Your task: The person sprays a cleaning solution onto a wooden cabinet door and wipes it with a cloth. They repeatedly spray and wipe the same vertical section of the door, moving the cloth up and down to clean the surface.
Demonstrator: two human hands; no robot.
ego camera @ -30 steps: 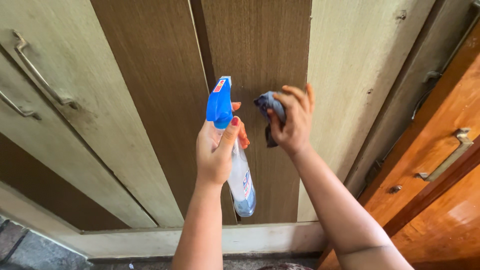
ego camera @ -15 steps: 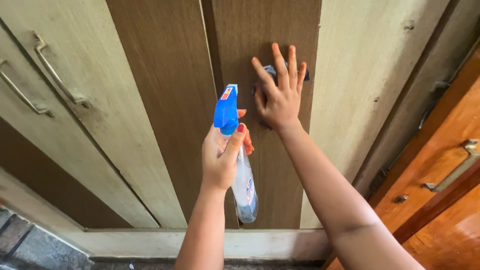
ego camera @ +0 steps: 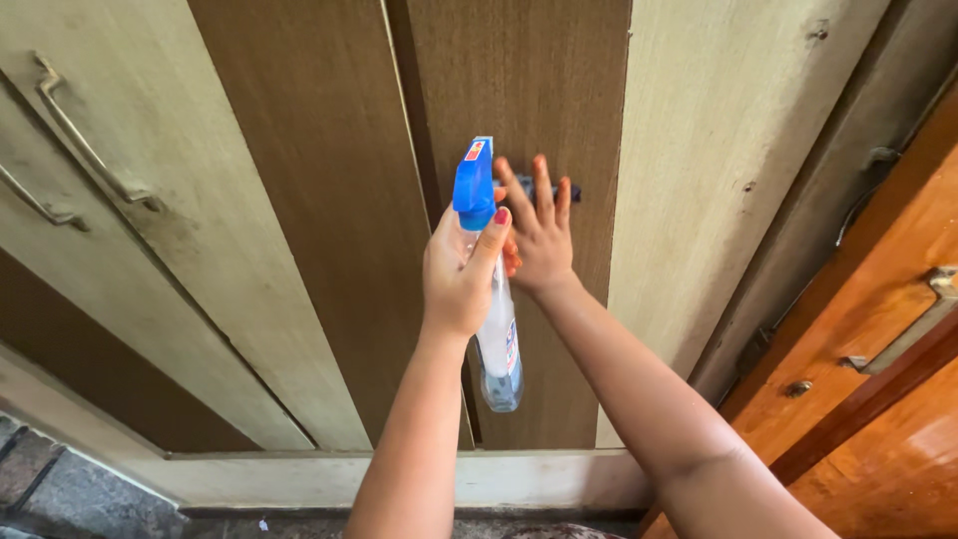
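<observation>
While spraying: cloth [ego camera: 571, 188] under right hand [ego camera: 540, 240]

Spray bottle [ego camera: 496, 329], cloth [ego camera: 571, 189] against door [ego camera: 519, 80]

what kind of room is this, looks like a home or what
Probably a home room with built-in wardrobes: tall brown and beige laminate wardrobe doors with metal handles, and a varnished wooden door at right.
</observation>
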